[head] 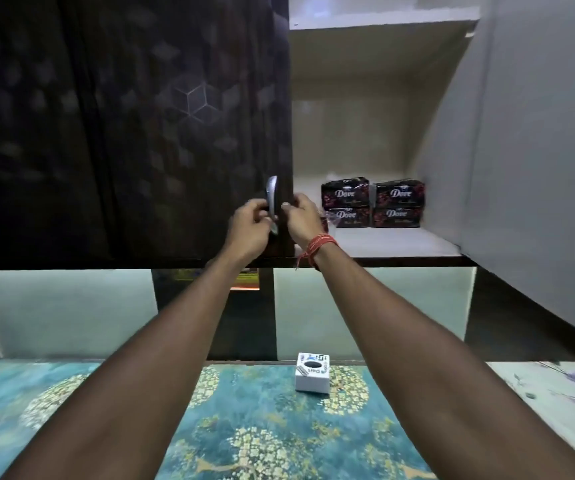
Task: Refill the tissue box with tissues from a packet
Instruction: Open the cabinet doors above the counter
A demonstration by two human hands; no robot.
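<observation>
A small white tissue box (312, 375) with a dark round opening on top stands on the blue-green patterned cloth (262, 431) below. Several dark tissue packets (371, 202) are stacked in two layers on the shelf (383, 244) of the wall cupboard. Both my arms are raised to the dark left cupboard door (123, 133). My left hand (249, 225) is closed around its silver handle (272, 195). My right hand (301, 220) grips the door's free edge, thumb on the front, just left of the packets and not touching them. A red thread is tied around that wrist.
The right cupboard door (539, 140) stands swung open, pale grey on its inner face. An upper shelf (383, 20) spans the cupboard's top. Pale lit panels (64, 313) line the wall under the cupboard. A floral cloth (563, 400) lies at the right.
</observation>
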